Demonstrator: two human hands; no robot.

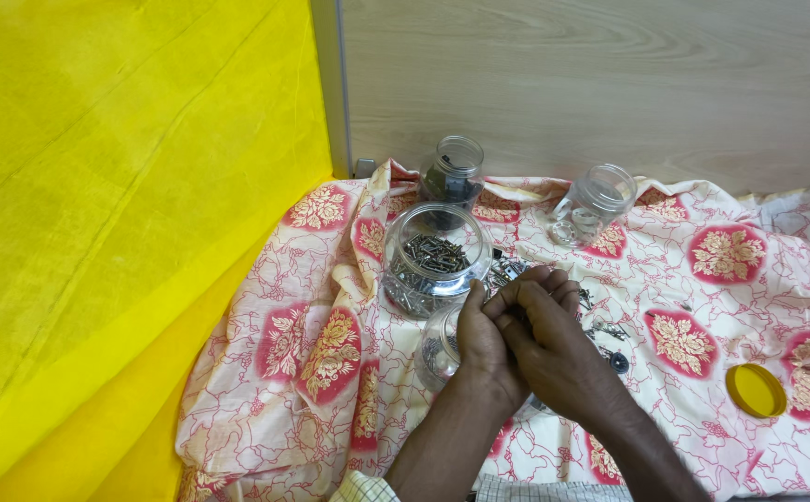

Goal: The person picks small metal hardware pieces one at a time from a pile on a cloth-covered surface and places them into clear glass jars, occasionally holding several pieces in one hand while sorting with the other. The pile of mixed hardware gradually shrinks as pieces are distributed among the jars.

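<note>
Floral cloth [721,279]: both hands [517,335] together over small jar [439,351].

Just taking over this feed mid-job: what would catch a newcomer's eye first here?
Two hands, the left hand and right hand, pressed together at centre over a small clear jar on the floral cloth. Just behind them stands a big open jar of screws, with two more open jars at the wall. A yellow lid lies alone at right, and a bright yellow sheet fills the left.
</note>
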